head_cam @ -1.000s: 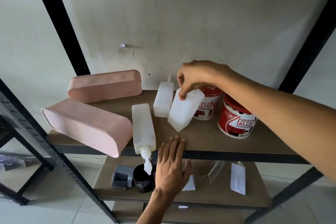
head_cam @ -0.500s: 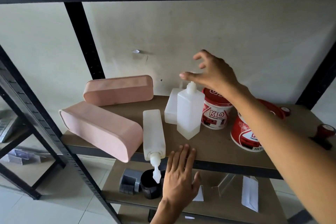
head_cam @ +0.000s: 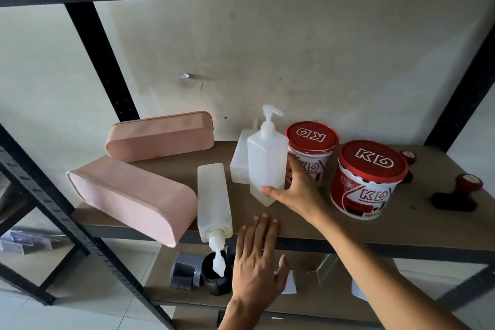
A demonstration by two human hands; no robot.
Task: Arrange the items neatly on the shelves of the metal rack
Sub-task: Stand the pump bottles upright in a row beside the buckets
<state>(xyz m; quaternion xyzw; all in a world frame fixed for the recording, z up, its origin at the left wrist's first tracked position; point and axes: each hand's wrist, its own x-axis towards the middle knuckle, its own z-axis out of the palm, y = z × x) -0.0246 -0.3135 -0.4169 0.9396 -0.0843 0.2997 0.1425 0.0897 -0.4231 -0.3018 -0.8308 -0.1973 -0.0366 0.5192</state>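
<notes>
The brown board shelf [head_cam: 401, 225] carries a front pink box [head_cam: 131, 198] jutting over its edge and a rear pink box [head_cam: 160, 135] behind. A lying pump bottle [head_cam: 214, 201] overhangs the front; an upright pump bottle [head_cam: 266, 161] stands before a third bottle [head_cam: 239, 158]. To the right sit a rear red-lidded tub [head_cam: 310, 147], a front red-lidded tub [head_cam: 367, 179], a near stamp [head_cam: 458, 195] and a far stamp [head_cam: 408, 158].

White "KD" lettering showed on the red lid of the far tub [head_cam: 312, 139] (upside down from where I stood) and again on its side, partly behind my right hand [head_cam: 297, 190]. The near tub [head_cam: 372, 162] read "KD" on its lid and side; the smaller print below was unreadable.
</notes>
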